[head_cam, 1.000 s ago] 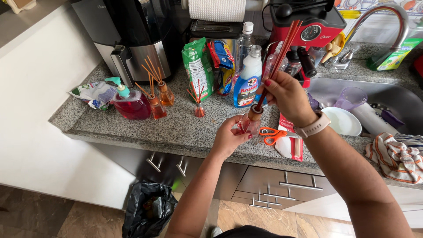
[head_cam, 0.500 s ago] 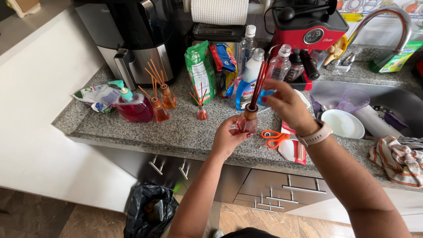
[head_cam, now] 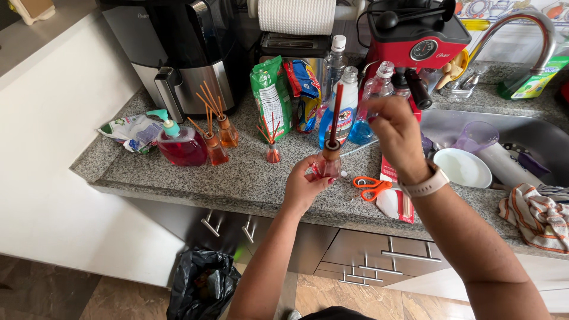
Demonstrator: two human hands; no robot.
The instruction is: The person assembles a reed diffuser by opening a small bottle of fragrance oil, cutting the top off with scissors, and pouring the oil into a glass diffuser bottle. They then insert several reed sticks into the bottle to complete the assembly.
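Note:
My left hand [head_cam: 305, 186] grips a small glass diffuser bottle [head_cam: 327, 164] with pinkish liquid, held just above the granite counter [head_cam: 237, 178]. A bundle of red reed sticks [head_cam: 336, 114] stands upright in its neck. My right hand [head_cam: 394, 133] hovers right of the stick tops, fingers loosely apart, a pale watch on the wrist. Three more reed diffusers stand to the left: two amber ones [head_cam: 222, 133] and a tiny one [head_cam: 272, 151].
Orange-handled scissors [head_cam: 370, 185] lie by a red-and-white package [head_cam: 398, 198]. A pink soap pump bottle [head_cam: 181, 142], snack bags, spray bottles, a steel appliance and a red coffee machine [head_cam: 418, 44] crowd the back. The sink [head_cam: 533, 142] holds a white bowl. A black bin bag [head_cam: 201, 284] sits below.
The loose, fanned reeds were pushed down into the bottle and now stand upright together. My right hand has let go of them and moved slightly right.

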